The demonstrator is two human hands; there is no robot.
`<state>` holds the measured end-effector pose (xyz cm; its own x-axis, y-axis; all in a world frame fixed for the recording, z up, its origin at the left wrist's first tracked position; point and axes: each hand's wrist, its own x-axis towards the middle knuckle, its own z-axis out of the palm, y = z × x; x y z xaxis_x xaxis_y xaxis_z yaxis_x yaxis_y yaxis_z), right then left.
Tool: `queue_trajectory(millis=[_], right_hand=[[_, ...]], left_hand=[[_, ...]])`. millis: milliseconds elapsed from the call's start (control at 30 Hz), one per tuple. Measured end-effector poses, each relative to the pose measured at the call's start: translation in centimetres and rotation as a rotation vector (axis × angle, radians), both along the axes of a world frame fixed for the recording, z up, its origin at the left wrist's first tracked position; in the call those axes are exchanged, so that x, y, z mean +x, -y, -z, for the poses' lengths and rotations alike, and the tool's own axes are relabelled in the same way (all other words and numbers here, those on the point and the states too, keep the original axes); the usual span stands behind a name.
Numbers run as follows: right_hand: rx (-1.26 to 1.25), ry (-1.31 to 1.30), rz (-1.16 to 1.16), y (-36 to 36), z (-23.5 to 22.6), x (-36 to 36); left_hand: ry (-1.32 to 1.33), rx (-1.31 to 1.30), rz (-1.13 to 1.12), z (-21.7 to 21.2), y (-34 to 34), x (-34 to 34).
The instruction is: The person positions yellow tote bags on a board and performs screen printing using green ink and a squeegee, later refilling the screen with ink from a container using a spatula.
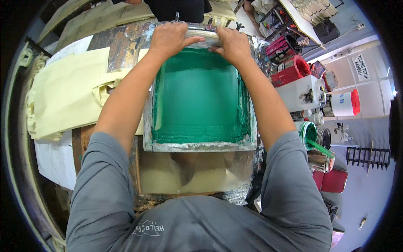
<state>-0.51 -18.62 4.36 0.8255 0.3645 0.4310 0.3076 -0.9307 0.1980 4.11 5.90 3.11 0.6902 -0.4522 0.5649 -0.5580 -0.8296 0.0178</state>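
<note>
A screen-printing frame (201, 147) lies in front of me, its mesh (201, 98) coated with green ink. Thick green ink smears line the inner edges. At the frame's far end, both my hands are closed on a squeegee (205, 38) with a pale wooden handle. My left hand (170, 38) grips its left part, thumb pointing inward. On its right part is my right hand (233, 44), fingers wrapped over the far side. The squeegee's blade is hidden from me. Metal clamps (210, 23) stick up just beyond the hands.
Pale yellow cloth bags (71, 92) are stacked on the table at left. To the right stand a red bucket (291, 71), a white can with a red lid (344, 103) and an open jar of green ink (308, 132) with a green-coated stick. Beyond the frame is a dark-clothed person (176, 9).
</note>
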Motion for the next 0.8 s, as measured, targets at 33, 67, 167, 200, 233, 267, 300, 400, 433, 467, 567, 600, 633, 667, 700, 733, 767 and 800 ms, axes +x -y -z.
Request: queue_trajectory(millis=[33,67,167,200,233,267,300,400,433,467,567,600,633,667,700,733,767,800], right_hand=[[0.008,-0.008,-0.010,-0.2,-0.2,-0.9],[0.018,-0.012,-0.021,-0.4,-0.2,-1.8],[0.041,-0.065,-0.020,-1.1,-0.5,-4.7],[0.044,-0.109,0.004,-1.5,-0.7,-5.5],[0.045,-0.145,0.028,-1.7,-1.2,-6.1],[0.047,-0.167,0.033,-1.7,-1.3,-6.9],[0.049,-0.189,0.038,-1.8,-1.2,-7.8],[0.075,-0.189,0.023,-2.0,-0.9,-11.1],[0.079,-0.186,0.032,-2.1,-1.0,-12.6],[0.087,-0.184,0.034,-2.6,-1.1,-14.1],[0.116,-0.218,0.032,-3.7,-1.4,-18.5],[0.130,-0.231,0.027,-4.0,-1.4,-20.0],[0.135,-0.234,0.031,-4.3,-1.6,-21.7],[0.140,-0.235,0.030,-4.7,-1.8,-23.4],[0.142,-0.207,0.027,-4.9,-1.6,-25.2],[0.116,-0.241,0.053,-5.4,-1.8,-26.6],[0.109,-0.260,0.057,-5.7,-2.1,-27.4],[0.101,-0.278,0.060,-5.9,-2.3,-27.7]], left_hand=[[0.008,-0.015,0.010,0.0,-0.4,-0.8],[0.000,-0.014,0.011,0.1,-0.6,-1.7],[-0.024,-0.008,0.020,-0.3,-1.3,-4.5],[-0.051,0.013,0.010,-0.3,-1.4,-5.4],[-0.070,0.031,0.000,-0.6,-1.4,-6.0],[-0.088,0.049,-0.009,-0.9,-1.4,-6.6],[-0.096,0.060,-0.005,-1.0,-1.5,-7.5],[-0.118,0.081,-0.002,-1.0,-2.0,-10.3],[-0.134,0.082,0.003,-1.0,-1.9,-11.5],[-0.151,0.087,0.000,-0.8,-2.2,-12.7],[-0.120,0.031,0.035,-0.2,-3.4,-16.9],[-0.130,0.003,0.042,0.0,-3.7,-18.6],[-0.148,-0.004,0.058,-0.3,-4.0,-20.4],[-0.164,-0.010,0.068,-0.7,-4.3,-22.2],[-0.180,-0.018,0.084,-1.0,-4.6,-24.0],[-0.110,-0.030,0.101,-1.5,-4.9,-25.8],[-0.128,-0.030,0.089,-1.7,-5.1,-26.9],[-0.146,-0.030,0.076,-1.8,-5.2,-27.4]])
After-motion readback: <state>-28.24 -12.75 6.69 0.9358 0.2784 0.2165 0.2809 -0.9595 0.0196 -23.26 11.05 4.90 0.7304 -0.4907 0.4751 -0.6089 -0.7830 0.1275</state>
